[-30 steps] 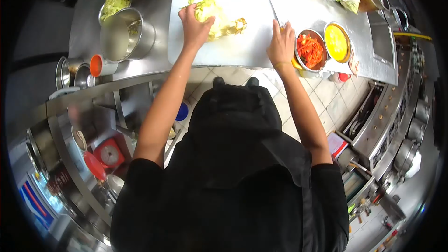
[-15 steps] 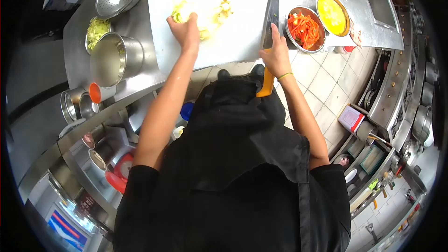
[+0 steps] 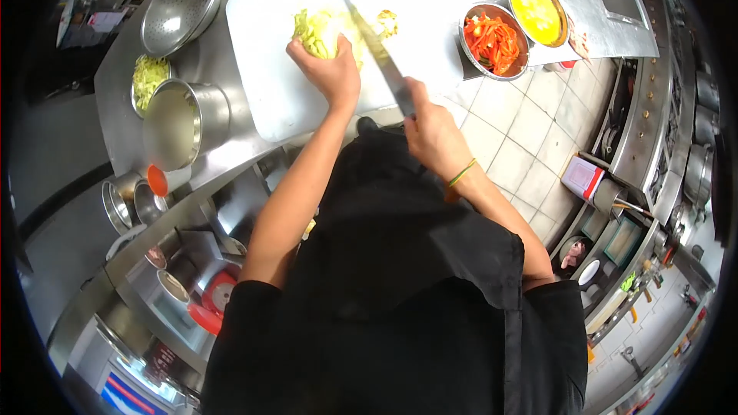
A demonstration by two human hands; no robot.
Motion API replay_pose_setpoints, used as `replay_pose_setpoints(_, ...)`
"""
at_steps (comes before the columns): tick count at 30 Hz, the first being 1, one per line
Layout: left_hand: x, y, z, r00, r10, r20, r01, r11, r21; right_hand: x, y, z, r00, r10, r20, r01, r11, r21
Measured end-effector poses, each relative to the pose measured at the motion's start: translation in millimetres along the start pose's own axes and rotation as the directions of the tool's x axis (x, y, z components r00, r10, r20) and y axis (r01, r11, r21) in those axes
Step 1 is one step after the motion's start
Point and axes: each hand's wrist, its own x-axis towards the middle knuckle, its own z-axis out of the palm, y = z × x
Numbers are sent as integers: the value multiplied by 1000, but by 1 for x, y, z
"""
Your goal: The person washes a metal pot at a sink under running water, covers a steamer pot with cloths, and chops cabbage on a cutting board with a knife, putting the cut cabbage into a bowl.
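On the white cutting board (image 3: 269, 69), my left hand (image 3: 330, 73) is closed round a pale green cabbage piece (image 3: 319, 33). My right hand (image 3: 434, 127) grips a large kitchen knife (image 3: 380, 56) by its handle, which the fingers mostly hide. The blade slants up and left over the board, its tip to the right of the cabbage. A small yellow-brown scrap (image 3: 387, 23) lies beyond the blade, apart from the cabbage.
Right of the board stand a metal bowl of red pepper strips (image 3: 492, 42) and a bowl of yellow liquid (image 3: 536, 14). At left are a colander (image 3: 181, 8), a bowl of shredded cabbage (image 3: 148, 81), a metal pot (image 3: 211, 115) and an orange-rimmed cup (image 3: 159, 179). A stove (image 3: 653, 107) lines the right side.
My right hand has brought the knife left, from the board's right edge to beside the cabbage, its blade now slanted. My left hand has taken firmer hold of the cabbage.
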Motion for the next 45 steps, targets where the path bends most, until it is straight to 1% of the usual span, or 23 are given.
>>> replay_pose_setpoints(2, -1, -3, 0, 999, -21, -47, 21, 1000, -9, -7, -9, -3, 1000, -7, -15, 7, 1000, -7)
replay_pose_setpoints(5, -9, -1, -4, 1000, 14, -14, -13, 995, 102, -13, -25, -11, 970, 194, 150, -151, 955, -257)
replay_pose_setpoints(7, -9, 2, -5, 999, 54, 7, -55, 989, 138, 9, -6, 28, 985, 131, 109, -103, 968, -228)
replay_pose_setpoints(9, 1, 2, -10, 983, -181, -42, 174, 975, -141, 36, 3, 39, 997, 60, 55, -47, 977, -210)
replay_pose_setpoints(10, 8, 1, -15, 939, -344, -10, 306, 847, -435, 48, 2, 38, 994, 68, 87, -49, 977, -208)
replay_pose_setpoints(12, 24, -22, -40, 863, -463, 204, 486, 651, -583, 69, 20, 36, 992, -1, 126, 23, 985, -168)
replay_pose_setpoints(13, 28, -19, -49, 870, -454, 192, 474, 664, -578, 70, 27, 23, 979, 22, 200, -21, 1000, -7)
replay_pose_setpoints(14, 32, -15, -62, 818, -465, 339, 564, 528, -635, 75, 31, 11, 958, 19, 284, -64, 987, 150)
replay_pose_setpoints(15, 36, -13, -76, 754, -453, 475, 646, 383, -660, 77, 36, 10, 982, -21, 190, 6, 997, 80)
replay_pose_setpoints(20, 48, 0, -94, 735, -416, 535, 673, 354, -649, 90, 9, 29, 997, -68, -24, 60, 967, -247)
replay_pose_setpoints(23, 68, 3, -91, 891, -231, 391, 445, 621, -645, 100, -4, 43, 978, -182, -101, 142, 937, -319)
replay_pose_setpoints(24, 71, 3, -90, 887, -229, 401, 452, 611, -650, 100, -2, 40, 959, -250, -132, 191, 917, -350)
replay_pose_setpoints(26, 70, 11, -86, 968, 114, 226, -32, 941, -336, 114, 10, 22, 926, -333, -177, 250, 893, -373)
replay_pose_setpoints(27, 65, 5, -87, 899, 386, 208, -375, 923, -89, 128, 16, 10, 838, -497, -224, 341, 799, -495)
replay_pose_setpoints(28, 65, -34, -97, 740, 579, 342, -654, 738, 167, 143, 24, 3, 718, -652, -242, 411, 679, -608)
replay_pose_setpoints(30, 34, -58, -119, 493, 446, 747, -847, 441, 296, 178, 53, 10, 736, -668, -116, 521, 666, -534)
replay_pose_setpoints(31, 31, -50, -120, 498, 448, 743, -847, 436, 305, 202, 69, 21, 740, -673, 3, 603, 661, -448)
replay_pose_setpoints(35, 23, -19, -133, 514, 276, 812, -745, 613, 263, 236, 68, 48, 795, -600, 88, 578, 706, -409)
replay_pose_setpoints(38, 25, -15, -128, 520, 456, 722, -757, 638, 142, 189, 64, 3, 857, -516, 15, 489, 803, -341)
replay_pose_setpoints(41, 18, 10, -102, 623, 528, 577, -722, 671, 166, 137, 61, -69, 943, -307, -130, 290, 947, -137)
replay_pose_setpoints(43, 19, 17, -80, 850, 437, 293, -517, 797, 312, 114, 68, -129, 986, -25, -166, 25, 1000, 2)
replay_pose_setpoints(44, 25, 7, -75, 848, 442, 292, -521, 793, 314, 158, 178, -89, 716, -519, -466, 676, 681, 281)
replay_pose_setpoints(45, 35, -15, -71, 874, 324, 362, -476, 720, 505, 173, 221, -104, 720, -491, -490, 633, 754, 174)
